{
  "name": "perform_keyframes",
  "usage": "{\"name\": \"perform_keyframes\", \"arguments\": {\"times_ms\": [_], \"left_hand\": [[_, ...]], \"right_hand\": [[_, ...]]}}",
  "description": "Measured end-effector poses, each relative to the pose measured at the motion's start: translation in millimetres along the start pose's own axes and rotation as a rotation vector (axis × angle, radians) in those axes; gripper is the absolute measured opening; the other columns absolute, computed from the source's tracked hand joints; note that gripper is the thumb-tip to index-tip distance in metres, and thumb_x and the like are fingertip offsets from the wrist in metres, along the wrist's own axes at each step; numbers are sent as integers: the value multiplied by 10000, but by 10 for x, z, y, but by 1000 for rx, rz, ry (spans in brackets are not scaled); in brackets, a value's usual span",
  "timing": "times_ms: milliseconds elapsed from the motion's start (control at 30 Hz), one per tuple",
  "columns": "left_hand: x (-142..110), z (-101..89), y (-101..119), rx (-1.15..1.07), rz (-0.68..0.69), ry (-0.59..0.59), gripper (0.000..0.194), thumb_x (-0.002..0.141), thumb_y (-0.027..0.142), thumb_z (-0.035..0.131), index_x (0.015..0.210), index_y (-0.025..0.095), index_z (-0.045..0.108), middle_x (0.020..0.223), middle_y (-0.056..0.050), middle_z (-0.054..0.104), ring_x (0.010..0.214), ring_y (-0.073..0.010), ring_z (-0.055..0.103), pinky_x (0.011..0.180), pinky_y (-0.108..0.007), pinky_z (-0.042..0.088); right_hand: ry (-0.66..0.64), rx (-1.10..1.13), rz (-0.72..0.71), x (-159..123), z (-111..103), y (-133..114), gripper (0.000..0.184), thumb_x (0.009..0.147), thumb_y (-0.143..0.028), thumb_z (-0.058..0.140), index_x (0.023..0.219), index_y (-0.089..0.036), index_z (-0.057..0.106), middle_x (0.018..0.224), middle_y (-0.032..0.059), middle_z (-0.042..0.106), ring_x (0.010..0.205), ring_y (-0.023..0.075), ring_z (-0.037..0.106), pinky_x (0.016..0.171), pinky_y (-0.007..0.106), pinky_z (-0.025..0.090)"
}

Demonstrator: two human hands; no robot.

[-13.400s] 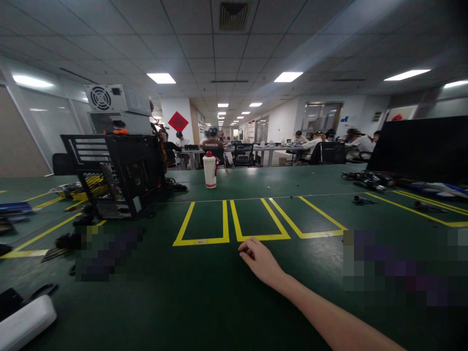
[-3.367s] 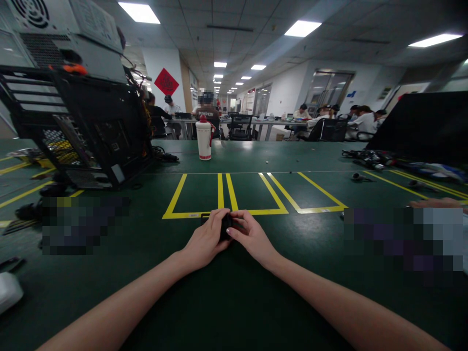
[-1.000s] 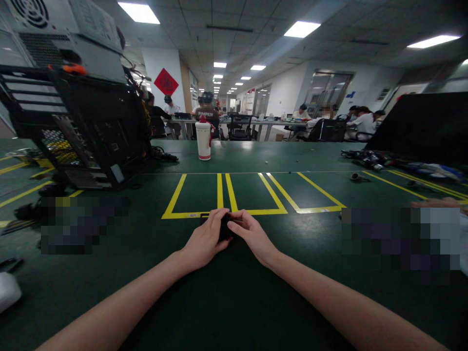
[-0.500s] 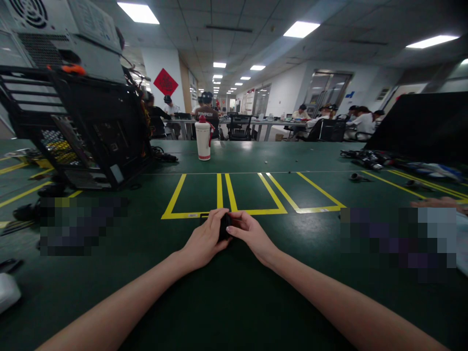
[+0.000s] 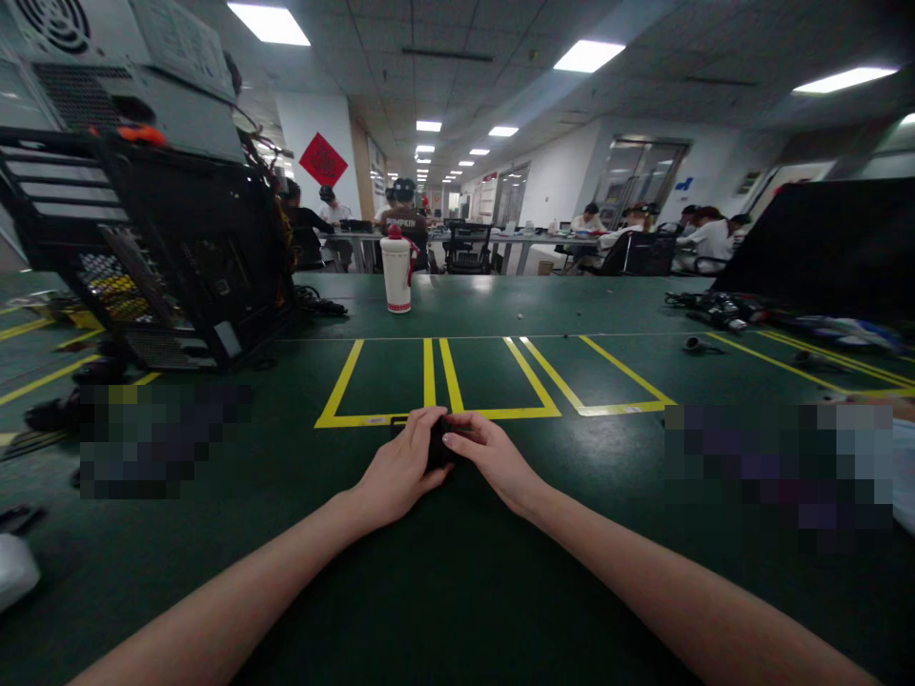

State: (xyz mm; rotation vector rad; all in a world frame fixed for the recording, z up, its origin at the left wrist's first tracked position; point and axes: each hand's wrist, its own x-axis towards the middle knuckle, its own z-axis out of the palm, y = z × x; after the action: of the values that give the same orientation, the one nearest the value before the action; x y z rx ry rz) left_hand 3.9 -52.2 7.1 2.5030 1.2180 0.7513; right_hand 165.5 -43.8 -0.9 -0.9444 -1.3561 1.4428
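Both of my hands meet on the green table [image 5: 443, 591], just below the yellow taped boxes [image 5: 436, 381]. My left hand [image 5: 400, 472] and my right hand [image 5: 490, 462] are closed from either side around a small black object [image 5: 437, 445]. Most of that object is hidden by my fingers, so I cannot name it. Both forearms rest low over the table toward me.
An open black computer case [image 5: 164, 257] with a grey power supply [image 5: 121, 71] on top stands at the left. A white bottle with a red cap [image 5: 396, 272] stands behind the boxes. Cables and small parts [image 5: 715, 310] lie by a black monitor [image 5: 829, 248] at right. People sit at far desks.
Thirteen seconds ago only my right hand lay on the table; since 3.4 s ago both hands hold the black object. Nothing visible has moved in the last second.
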Motion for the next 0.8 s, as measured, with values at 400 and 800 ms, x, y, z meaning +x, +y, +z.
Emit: {"name": "perform_keyframes", "arguments": {"times_ms": [400, 800], "left_hand": [[-1, 8, -11, 0, 1, 2, 599, 752, 235, 530, 1231, 259, 172, 1266, -80, 311, 1089, -246, 456, 841, -444, 457], [-3, 13, -25, -7, 12, 8, 598, 750, 221, 531, 1233, 253, 180, 1262, -74, 310, 1051, -220, 478, 842, -408, 458]], "right_hand": [[-10, 20, -59, -50, 25, -23, 202, 728, -257, 563, 925, -223, 537, 1017, 13, 554, 1028, 176, 498, 886, 353, 395], [-28, 4, -48, -64, 25, -30, 284, 696, -201, 590, 970, -224, 516, 1015, 12, 552, 1017, 172, 504, 902, 361, 394]]}}
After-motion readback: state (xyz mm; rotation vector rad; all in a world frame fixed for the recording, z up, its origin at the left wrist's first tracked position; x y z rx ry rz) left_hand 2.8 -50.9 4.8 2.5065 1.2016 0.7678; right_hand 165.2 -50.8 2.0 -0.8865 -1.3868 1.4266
